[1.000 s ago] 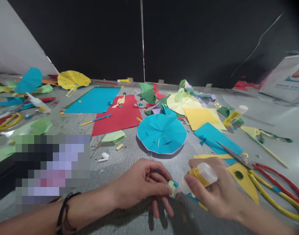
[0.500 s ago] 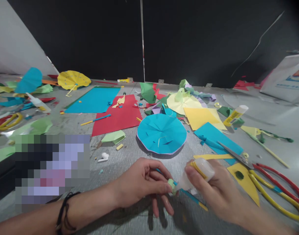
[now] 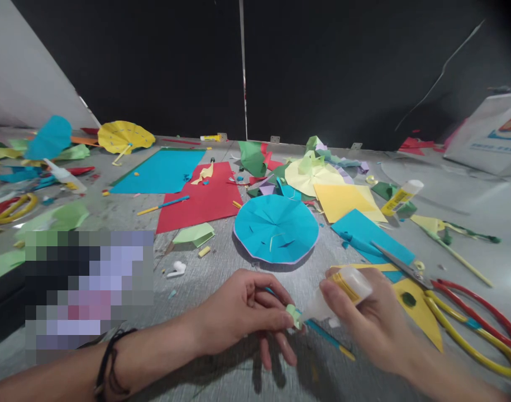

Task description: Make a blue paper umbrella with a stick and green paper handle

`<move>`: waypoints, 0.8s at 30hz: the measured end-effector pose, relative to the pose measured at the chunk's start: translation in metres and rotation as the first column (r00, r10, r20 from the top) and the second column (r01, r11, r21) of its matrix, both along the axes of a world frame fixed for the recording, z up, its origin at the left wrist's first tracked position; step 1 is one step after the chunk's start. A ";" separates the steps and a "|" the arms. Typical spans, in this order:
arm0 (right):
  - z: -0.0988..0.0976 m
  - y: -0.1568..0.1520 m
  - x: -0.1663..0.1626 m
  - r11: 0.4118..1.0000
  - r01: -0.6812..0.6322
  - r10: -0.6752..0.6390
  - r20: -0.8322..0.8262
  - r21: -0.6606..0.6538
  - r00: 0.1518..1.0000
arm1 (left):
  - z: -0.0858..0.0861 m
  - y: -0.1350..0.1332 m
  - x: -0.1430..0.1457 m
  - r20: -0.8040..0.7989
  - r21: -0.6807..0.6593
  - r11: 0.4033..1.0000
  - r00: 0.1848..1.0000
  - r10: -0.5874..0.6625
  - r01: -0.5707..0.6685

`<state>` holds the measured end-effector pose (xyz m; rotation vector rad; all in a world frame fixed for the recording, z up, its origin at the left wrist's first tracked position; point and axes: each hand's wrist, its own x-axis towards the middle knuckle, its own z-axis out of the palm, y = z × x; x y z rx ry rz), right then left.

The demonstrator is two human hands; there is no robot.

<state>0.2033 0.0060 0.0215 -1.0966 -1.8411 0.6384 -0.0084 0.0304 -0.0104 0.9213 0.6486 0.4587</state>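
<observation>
Between the thumb and fingers of my left hand (image 3: pixel 251 310) is a small light green rolled paper piece (image 3: pixel 294 316). A thin blue paper stick (image 3: pixel 326 334) with a yellow end runs behind it and slants down to the right. My right hand (image 3: pixel 370 321) is closed around a white glue bottle (image 3: pixel 351 283) with a yellow band. The bottle's nozzle points left, close to the green paper; whether it touches cannot be made out. Beyond both hands lies a pleated blue paper disc (image 3: pixel 276 229) with a lilac edge.
Scissors (image 3: pixel 468 318) with red and yellow handles lie at right, beside yellow paper (image 3: pixel 431 326). A glue stick (image 3: pixel 402 197) stands farther back. Red (image 3: pixel 205 204) and blue sheets (image 3: pixel 161 170) cover the middle left. A white earbud (image 3: pixel 177 269) sits near my left hand.
The glue bottle has tilted and shifted slightly right with my right hand. My left hand and the green paper are nearly still.
</observation>
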 end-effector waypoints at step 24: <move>-0.011 0.061 0.039 0.865 -0.095 -0.340 -0.714 -0.493 0.613 | -0.001 0.002 -0.001 0.016 0.017 0.999 1.000 0.027 -0.027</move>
